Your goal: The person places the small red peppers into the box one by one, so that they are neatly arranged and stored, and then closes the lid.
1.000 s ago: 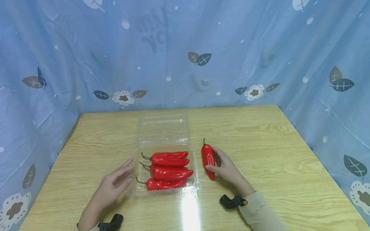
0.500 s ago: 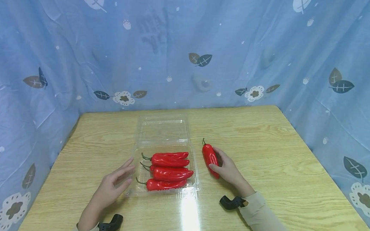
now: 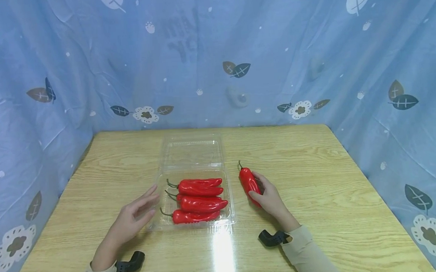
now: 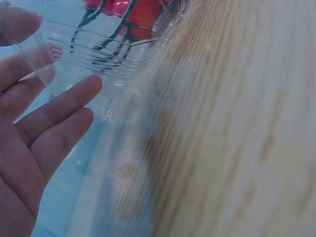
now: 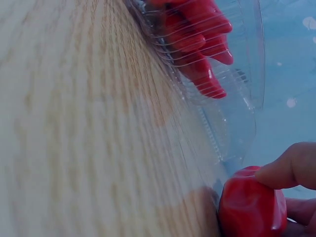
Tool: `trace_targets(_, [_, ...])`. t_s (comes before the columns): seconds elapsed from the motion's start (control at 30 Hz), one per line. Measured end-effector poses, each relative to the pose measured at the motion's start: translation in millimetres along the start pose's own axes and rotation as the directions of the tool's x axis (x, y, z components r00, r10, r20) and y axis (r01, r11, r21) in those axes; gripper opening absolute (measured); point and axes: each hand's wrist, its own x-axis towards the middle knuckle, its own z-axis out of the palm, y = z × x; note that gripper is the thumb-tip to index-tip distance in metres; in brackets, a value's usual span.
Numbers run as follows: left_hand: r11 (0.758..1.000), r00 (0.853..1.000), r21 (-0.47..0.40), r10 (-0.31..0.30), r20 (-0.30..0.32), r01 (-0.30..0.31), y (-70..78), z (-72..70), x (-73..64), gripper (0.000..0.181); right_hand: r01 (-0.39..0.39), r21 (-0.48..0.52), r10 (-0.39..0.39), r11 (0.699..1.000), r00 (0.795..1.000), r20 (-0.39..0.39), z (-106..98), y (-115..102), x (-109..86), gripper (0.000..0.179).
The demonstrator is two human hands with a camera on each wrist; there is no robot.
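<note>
A glossy red chili pepper (image 3: pixel 247 179) with a green stem lies right of the clear plastic clamshell box (image 3: pixel 231 212). My right hand (image 3: pixel 270 196) grips it from the right, thumb on the near side and fingers behind. In the right wrist view the thumb presses the blunt end of that chili pepper (image 5: pixel 249 207). Inside the box lie several more red peppers (image 3: pixel 203 203), stems to the left. My left hand (image 3: pixel 133 218) is at the box's left side, fingers spread and relaxed; in the left wrist view its fingertips are right at the clear wall (image 4: pixel 113 64).
The box's lid (image 3: pixel 192 152) is folded back behind it on the wooden table (image 3: pixel 298 156). A blue curtain (image 3: pixel 213 53) with leaf and flower prints surrounds the table's back and sides. A black wrist mount (image 3: pixel 273 237) sits on each wrist.
The pepper in my right hand has tilted, its lower end swinging to the right, and the right hand has shifted slightly that way. The left hand and the box have stayed in place.
</note>
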Motion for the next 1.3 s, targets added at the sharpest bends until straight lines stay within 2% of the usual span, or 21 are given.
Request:
trace_targets(0.23, [0.999, 1.000, 0.019, -0.030, -0.006, 0.030, 2.7, -1.4, 0.4, 0.037, -0.020, 0.012, 0.020, 1.000, 1.000, 0.006, -4.9, -35.0, -10.7, 0.063])
trace_targets(0.3, [0.999, 0.999, 0.030, -0.032, -0.009, 0.033, 3.0, -1.4, -0.2, 0.037, -0.018, 0.006, 0.018, 1.000, 1.000, 0.003, -5.3, -39.3, -12.2, 0.063])
trace_targets(0.4, [0.999, 0.999, 0.040, -0.032, -0.012, 0.032, 3.8, -1.3, -0.7, 0.037, -0.010, 0.013, 0.010, 1.000, 1.000, -0.007, -4.5, -36.9, -10.9, 0.062])
trace_targets(0.6, [0.999, 1.000, 0.032, -0.027, -0.013, 0.028, 5.8, -1.3, -0.8, 0.036, -0.007, 0.040, 0.008, 0.999, 0.999, -0.037, -1.4, -10.9, -1.7, 0.061])
trace_targets(0.7, [0.999, 1.000, 0.027, -0.019, -0.012, 0.019, 5.9, -1.6, -1.0, 0.037, -0.002, 0.058, 0.005, 0.998, 0.999, -0.044, -1.1, -4.4, 0.3, 0.060])
trace_targets(0.93, [1.000, 1.000, 0.018, -0.001, -0.005, 0.001, 3.4, -1.8, -0.1, 0.038, -0.008, 0.147, 0.014, 0.989, 0.999, -0.042, -2.2, -5.8, 1.1, 0.058])
trace_targets(1.1, [1.000, 1.000, 0.010, 0.014, 0.003, -0.014, 3.2, -1.7, 0.5, 0.037, -0.030, 0.171, 0.036, 0.985, 0.999, -0.031, -4.1, -8.1, 0.5, 0.056])
trace_targets(1.3, [1.000, 1.000, 0.022, 0.013, 0.006, -0.014, 2.6, -1.4, 0.4, 0.037, -0.011, 0.226, 0.018, 0.974, 0.999, -0.028, -6.2, -11.8, 0.5, 0.055])
